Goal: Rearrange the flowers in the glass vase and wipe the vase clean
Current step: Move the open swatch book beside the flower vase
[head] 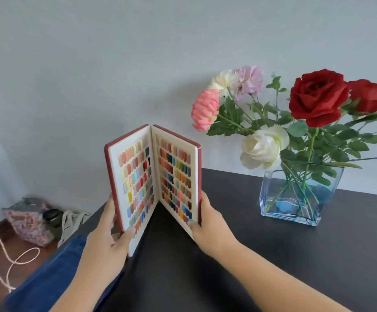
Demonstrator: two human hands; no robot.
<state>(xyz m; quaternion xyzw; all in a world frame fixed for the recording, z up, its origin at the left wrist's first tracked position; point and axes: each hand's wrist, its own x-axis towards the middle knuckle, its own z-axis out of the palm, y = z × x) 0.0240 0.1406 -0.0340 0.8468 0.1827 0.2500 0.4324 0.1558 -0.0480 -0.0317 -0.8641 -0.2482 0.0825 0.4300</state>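
A square glass vase (273, 199) stands on the dark table at the right, holding two red roses (318, 95), a white rose (261, 147), a pink bloom (205, 109) and pale lilac and cream flowers (248, 79) on green stems. Something blue lies behind or under the vase. To the vase's left, an open red-covered book of colour swatches (153, 176) is held upright. My left hand (108, 237) grips its left cover. My right hand (207, 219) grips its right cover. Both hands are apart from the vase.
The dark table (273, 266) runs from the centre to the right edge, against a pale wall. On the floor at lower left lie a floral bag (30, 221), a dark jar (52, 216), a cream strap and a pink cord (14, 260). Blue denim (48, 278) shows below my left arm.
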